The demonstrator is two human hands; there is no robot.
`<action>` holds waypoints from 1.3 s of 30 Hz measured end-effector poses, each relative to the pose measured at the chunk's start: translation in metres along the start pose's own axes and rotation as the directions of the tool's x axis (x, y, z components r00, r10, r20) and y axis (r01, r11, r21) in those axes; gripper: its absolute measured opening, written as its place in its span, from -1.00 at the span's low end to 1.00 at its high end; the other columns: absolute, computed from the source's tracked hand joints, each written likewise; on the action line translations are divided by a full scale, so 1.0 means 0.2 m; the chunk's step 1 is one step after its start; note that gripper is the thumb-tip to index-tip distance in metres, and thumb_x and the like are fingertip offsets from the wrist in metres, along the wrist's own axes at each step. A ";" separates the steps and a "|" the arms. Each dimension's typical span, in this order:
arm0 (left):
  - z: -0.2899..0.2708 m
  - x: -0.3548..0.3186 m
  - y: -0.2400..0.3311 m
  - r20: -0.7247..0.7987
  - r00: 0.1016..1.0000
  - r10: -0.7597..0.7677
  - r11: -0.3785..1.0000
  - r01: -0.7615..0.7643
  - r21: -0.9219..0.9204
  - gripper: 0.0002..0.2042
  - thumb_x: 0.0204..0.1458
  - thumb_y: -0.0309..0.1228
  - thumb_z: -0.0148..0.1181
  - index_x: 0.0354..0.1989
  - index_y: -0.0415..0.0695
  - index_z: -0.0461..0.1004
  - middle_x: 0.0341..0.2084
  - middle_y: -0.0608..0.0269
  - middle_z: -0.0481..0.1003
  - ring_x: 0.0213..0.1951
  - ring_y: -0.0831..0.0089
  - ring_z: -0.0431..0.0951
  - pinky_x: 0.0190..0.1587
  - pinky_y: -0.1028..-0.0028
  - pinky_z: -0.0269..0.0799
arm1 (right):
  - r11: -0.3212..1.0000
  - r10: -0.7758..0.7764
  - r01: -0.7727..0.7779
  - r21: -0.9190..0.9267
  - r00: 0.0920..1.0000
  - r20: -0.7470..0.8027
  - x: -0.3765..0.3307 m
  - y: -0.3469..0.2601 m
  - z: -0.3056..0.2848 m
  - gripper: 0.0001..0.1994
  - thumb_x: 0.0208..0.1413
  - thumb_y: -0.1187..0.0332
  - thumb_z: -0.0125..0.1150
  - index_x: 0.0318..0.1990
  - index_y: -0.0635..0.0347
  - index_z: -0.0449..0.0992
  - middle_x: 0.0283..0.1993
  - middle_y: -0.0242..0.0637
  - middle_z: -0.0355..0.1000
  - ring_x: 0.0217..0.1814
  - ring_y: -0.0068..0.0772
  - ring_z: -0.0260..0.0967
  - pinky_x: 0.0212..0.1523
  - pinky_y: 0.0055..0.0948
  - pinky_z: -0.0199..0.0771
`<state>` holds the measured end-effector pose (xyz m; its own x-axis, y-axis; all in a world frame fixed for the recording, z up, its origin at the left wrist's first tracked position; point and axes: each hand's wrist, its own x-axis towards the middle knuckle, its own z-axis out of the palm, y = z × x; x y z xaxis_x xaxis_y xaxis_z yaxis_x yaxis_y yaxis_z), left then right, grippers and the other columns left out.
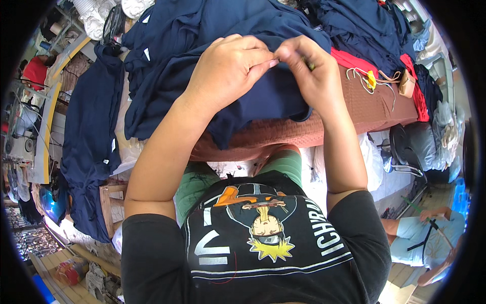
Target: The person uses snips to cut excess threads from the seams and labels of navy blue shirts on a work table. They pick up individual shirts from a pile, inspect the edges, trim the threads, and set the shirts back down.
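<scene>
Head cam: navy mat'l (273, 96) under fingers (257, 54)

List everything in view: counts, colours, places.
Navy garments: several, navy, top centre and left
Brown cloth: one, brown, under centre garments
Red fabric: count unclear, red, upper right
Yellow item: one, yellow, upper right
Tan block: one, tan, upper right
Plastic bags: several, clear, far right
Other people: at least two, pale-blue and red clothes, lower right, upper left
Black shirt: one, black, bottom centre
Left hand: one, bare, top centre
Right hand: one, bare, beside left
</scene>
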<state>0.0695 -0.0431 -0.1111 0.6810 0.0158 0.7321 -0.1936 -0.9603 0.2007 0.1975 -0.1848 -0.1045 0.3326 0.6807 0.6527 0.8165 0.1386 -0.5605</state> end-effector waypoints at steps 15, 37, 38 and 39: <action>-0.23 -0.17 0.00 -0.122 0.978 -0.170 0.745 0.046 -0.665 -0.79 0.11 -0.27 0.19 -0.37 -0.18 0.53 -0.07 -0.03 0.49 -0.05 0.29 0.49 -0.03 0.43 0.33 | 0.932 0.287 -0.303 0.199 0.952 0.107 -0.02 0.22 0.06 -0.81 0.17 0.38 0.20 -0.07 0.14 0.54 -0.36 -0.35 0.53 -0.27 -0.61 0.41 -0.18 -0.55 0.41; -0.01 -0.05 0.03 0.053 0.993 0.109 0.988 -0.114 0.101 -0.80 -0.18 -0.42 0.36 -0.32 -0.08 0.61 -0.26 0.46 0.53 -0.28 0.40 0.48 -0.16 0.43 0.42 | 0.991 0.132 -0.129 -0.034 0.989 0.073 -0.14 -0.05 0.01 -0.86 -0.02 0.44 0.37 -0.37 0.27 0.52 -0.51 -0.34 0.38 -0.49 -0.56 0.25 -0.43 -0.54 0.28; -0.02 -0.04 0.03 0.071 0.992 0.105 0.989 -0.111 0.095 -0.82 -0.17 -0.43 0.36 -0.33 -0.08 0.61 -0.27 0.44 0.54 -0.29 0.39 0.49 -0.19 0.43 0.42 | 0.994 0.099 -0.095 -0.060 0.993 0.066 -0.13 -0.05 0.00 -0.85 -0.03 0.43 0.37 -0.37 0.26 0.52 -0.50 -0.32 0.38 -0.49 -0.53 0.26 -0.43 -0.52 0.30; -0.02 -0.03 0.02 0.085 0.992 0.098 0.990 -0.106 0.088 -0.83 -0.16 -0.44 0.35 -0.33 -0.08 0.61 -0.29 0.42 0.54 -0.30 0.37 0.51 -0.21 0.44 0.43 | 0.995 0.065 -0.059 -0.086 0.996 0.063 -0.12 -0.05 0.00 -0.84 -0.04 0.42 0.38 -0.36 0.26 0.53 -0.49 -0.30 0.39 -0.50 -0.49 0.27 -0.42 -0.50 0.31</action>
<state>0.0619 -0.0457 -0.1110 0.7164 -0.1023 0.6901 -0.2013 -0.9774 0.0640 0.1815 -0.2027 -0.1138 0.3542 0.7322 0.5817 0.8332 0.0354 -0.5519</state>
